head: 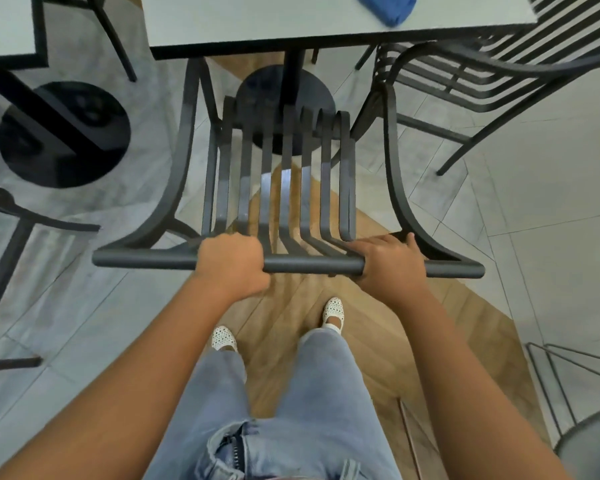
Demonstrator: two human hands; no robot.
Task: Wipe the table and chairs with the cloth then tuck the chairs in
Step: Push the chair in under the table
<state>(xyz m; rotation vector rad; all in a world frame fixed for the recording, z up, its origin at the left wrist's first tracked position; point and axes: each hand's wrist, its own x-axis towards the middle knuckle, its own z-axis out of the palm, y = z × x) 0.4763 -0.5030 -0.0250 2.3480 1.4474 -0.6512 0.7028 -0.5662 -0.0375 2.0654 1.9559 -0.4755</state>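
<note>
1. Left hand (231,265) and right hand (390,266): both wrapped tight round the round top rail of the black slatted metal chair (281,181), level with each other.
2. Chair: seat runs straight away from the grip, front edge partly under the pale rectangular tabletop (257,26); a forward push would likely finish tucking it.
3. Crumpled blue cloth (388,6): lying on the tabletop, far right.
</note>
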